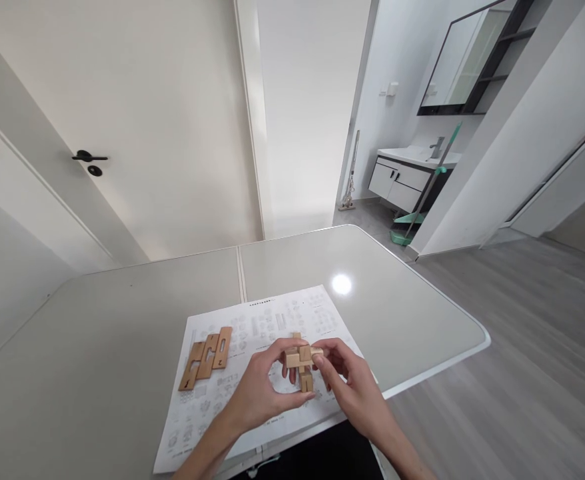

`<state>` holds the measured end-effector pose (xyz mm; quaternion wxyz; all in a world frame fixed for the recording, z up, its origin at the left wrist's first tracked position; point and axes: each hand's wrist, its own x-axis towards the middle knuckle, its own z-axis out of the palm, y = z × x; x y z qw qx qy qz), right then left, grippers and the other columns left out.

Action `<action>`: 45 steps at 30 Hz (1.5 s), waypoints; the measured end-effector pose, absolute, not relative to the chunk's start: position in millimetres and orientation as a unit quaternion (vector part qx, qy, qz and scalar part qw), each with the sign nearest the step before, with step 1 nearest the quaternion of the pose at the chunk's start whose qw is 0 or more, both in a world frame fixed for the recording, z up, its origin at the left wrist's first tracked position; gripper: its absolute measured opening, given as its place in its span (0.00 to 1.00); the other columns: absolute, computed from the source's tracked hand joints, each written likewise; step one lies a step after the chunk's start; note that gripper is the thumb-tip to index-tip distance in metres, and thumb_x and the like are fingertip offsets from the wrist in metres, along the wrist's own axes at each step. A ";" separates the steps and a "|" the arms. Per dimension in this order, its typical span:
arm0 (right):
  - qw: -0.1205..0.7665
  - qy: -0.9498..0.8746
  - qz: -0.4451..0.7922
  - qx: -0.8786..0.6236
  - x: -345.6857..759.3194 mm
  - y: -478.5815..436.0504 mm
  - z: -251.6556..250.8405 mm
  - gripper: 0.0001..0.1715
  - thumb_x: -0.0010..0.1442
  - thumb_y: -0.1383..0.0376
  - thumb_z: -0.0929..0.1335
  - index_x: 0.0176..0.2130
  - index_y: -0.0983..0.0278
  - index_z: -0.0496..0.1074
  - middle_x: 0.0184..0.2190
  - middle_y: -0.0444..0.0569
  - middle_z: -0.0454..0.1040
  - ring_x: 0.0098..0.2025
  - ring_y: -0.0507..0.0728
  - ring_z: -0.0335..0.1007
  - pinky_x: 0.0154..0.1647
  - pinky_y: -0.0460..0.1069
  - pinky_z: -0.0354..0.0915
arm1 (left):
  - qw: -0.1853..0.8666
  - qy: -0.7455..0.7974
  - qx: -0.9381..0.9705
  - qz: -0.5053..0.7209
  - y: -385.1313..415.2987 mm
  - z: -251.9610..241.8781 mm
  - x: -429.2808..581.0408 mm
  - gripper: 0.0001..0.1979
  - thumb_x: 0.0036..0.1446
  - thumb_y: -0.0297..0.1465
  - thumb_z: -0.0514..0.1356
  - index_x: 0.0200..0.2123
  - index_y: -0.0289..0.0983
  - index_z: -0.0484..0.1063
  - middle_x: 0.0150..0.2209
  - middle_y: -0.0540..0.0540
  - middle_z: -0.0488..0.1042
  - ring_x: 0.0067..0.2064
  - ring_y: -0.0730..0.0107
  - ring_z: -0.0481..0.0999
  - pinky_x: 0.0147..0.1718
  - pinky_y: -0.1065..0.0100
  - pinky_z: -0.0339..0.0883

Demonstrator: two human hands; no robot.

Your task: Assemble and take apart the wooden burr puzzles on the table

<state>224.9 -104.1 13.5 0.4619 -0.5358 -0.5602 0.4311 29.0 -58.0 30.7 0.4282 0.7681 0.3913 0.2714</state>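
Between my two hands is a small wooden interlocking puzzle [300, 359], made of light bars crossing one another, held above a printed sheet. My left hand [265, 383] curls round its left side, thumb below at the lower bar and fingers at the top. My right hand [345, 373] pinches the right end of a crossbar with thumb and fingers. The fingers partly hide the puzzle's sides. Left of my left hand, several flat wooden puzzle pieces [204, 360] with slots and printed numbers lie side by side on the instruction sheet [262, 423].
The sheet lies on a grey folding table [122, 333] with a pale rim and a centre seam. Beyond its far edge stands a white door [172, 120]. A washbasin cabinet [397, 180] and a green broom and dustpan [407, 230] are at the right rear.
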 end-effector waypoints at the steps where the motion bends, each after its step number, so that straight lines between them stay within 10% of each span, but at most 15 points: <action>1: 0.465 -0.554 0.435 -0.537 223.3 -103.6 12.6 0.27 0.69 0.41 0.62 0.45 0.61 0.72 0.32 0.48 0.77 0.33 0.58 0.74 0.33 0.49 0.69 | 0.435 0.391 0.763 0.276 -58.3 28.3 27.8 0.30 0.51 0.35 0.73 0.56 0.46 0.69 0.38 0.51 0.76 0.35 0.67 0.71 0.42 0.63 0.72; 13: 0.452 -0.554 0.505 -0.484 213.2 -89.9 3.9 0.27 0.69 0.41 0.62 0.48 0.60 0.69 0.32 0.46 0.75 0.27 0.54 0.68 0.31 0.49 0.68 | 0.421 0.456 0.731 0.282 -58.7 24.5 -1.0 0.31 0.52 0.40 0.73 0.58 0.47 0.68 0.38 0.50 0.75 0.37 0.66 0.74 0.42 0.62 0.73; 25: 0.264 -0.716 0.105 -0.638 195.8 -74.9 -50.8 0.12 0.69 0.55 0.65 0.38 0.59 0.69 0.34 0.47 0.76 0.29 0.57 0.74 0.24 0.47 0.57 | 0.380 0.523 0.703 0.297 -62.6 14.8 -24.1 0.34 0.54 0.46 0.70 0.61 0.48 0.66 0.34 0.50 0.74 0.36 0.62 0.77 0.43 0.59 0.74; 33: 0.214 -0.783 0.182 -0.555 215.9 -89.9 -0.5 0.11 0.74 0.62 0.60 0.54 0.56 0.66 0.42 0.48 0.81 0.34 0.60 0.79 0.30 0.50 0.62 | 0.340 0.521 0.734 0.274 -56.4 27.8 -30.1 0.32 0.56 0.45 0.69 0.61 0.50 0.66 0.33 0.52 0.73 0.36 0.63 0.75 0.39 0.63 0.70; 45: 0.260 -0.785 0.097 -0.553 222.3 -106.7 27.6 0.10 0.76 0.60 0.57 0.50 0.56 0.66 0.38 0.49 0.78 0.30 0.59 0.75 0.26 0.50 0.59 | 0.306 0.434 0.815 0.232 -52.4 60.5 10.6 0.29 0.55 0.39 0.70 0.59 0.49 0.66 0.33 0.54 0.72 0.34 0.67 0.71 0.40 0.64 0.67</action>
